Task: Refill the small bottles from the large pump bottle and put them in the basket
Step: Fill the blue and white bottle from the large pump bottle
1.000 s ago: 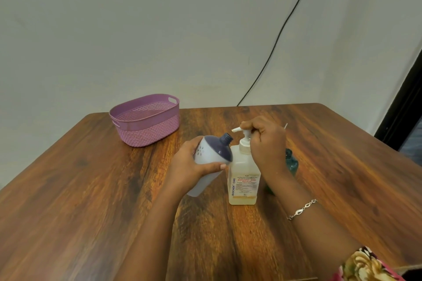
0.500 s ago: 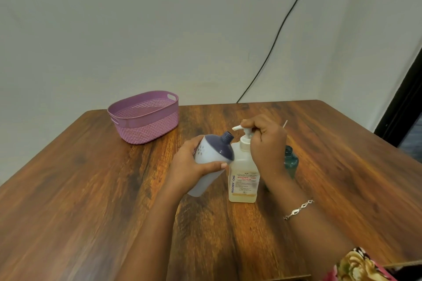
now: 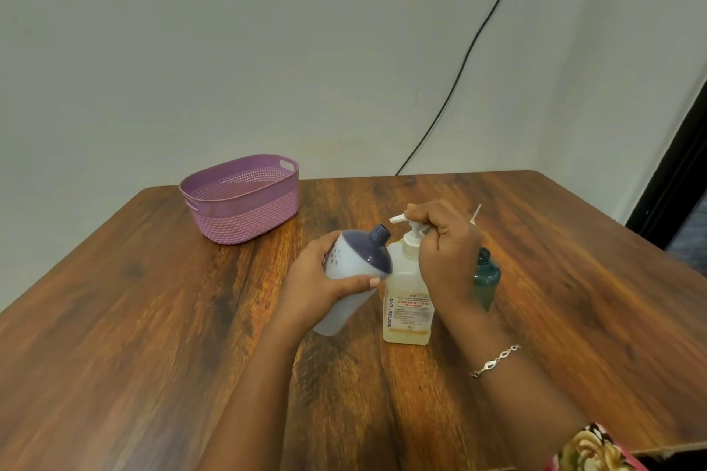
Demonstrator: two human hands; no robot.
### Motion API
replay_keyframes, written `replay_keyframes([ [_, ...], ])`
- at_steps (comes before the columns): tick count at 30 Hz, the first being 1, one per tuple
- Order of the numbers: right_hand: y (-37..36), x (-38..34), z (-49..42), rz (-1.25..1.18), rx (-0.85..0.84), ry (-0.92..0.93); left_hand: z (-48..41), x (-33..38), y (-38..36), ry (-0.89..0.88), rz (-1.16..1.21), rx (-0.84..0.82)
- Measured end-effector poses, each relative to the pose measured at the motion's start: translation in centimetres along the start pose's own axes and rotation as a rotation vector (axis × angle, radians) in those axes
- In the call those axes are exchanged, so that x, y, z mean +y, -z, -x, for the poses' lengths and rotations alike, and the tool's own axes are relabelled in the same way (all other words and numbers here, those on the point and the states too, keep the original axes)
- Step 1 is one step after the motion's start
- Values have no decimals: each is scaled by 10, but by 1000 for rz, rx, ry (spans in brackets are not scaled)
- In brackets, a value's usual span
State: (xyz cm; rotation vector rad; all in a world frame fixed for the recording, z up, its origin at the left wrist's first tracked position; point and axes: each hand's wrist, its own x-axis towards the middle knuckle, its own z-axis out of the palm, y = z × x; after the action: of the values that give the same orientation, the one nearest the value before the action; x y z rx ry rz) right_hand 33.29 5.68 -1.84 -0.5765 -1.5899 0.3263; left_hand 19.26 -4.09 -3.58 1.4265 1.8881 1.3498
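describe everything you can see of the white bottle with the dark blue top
The small white bottle looks plastic: pale body with a dotted pattern, dark blue domed shoulder, open threaded neck with no cap. The left hand grips its body, tilting the neck up and right, close below the white spout of the pump bottle. Its contents cannot be seen.

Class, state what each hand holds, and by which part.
The left hand grips the small white bottle round its body; the right hand grips the pump bottle by its pump head.
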Motion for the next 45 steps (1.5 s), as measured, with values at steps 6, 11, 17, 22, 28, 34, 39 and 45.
replay_keyframes([
  [6,-2,9,6,18,-10,-4,1,-1,0,-4,22,-2],
  [11,-1,4,-4,5,-22,6,2,1,1,-7,16,-4],
  [17,-2,7,5,-14,-24,19,4,4,2,-18,23,-5],
  [22,3,6,2,-49,-48,-7,3,7,2,-10,1,-6],
  [28,2,1,-3,-81,-30,-17,2,11,2,-28,-10,-13],
  [34,0,7,5,-99,-24,-27,2,15,-1,-39,12,-19],
  [39,2,6,-3,-63,-32,0,-1,14,1,-41,-5,-15],
  [45,3,8,8,-81,-31,3,4,17,1,-43,12,-31],
])
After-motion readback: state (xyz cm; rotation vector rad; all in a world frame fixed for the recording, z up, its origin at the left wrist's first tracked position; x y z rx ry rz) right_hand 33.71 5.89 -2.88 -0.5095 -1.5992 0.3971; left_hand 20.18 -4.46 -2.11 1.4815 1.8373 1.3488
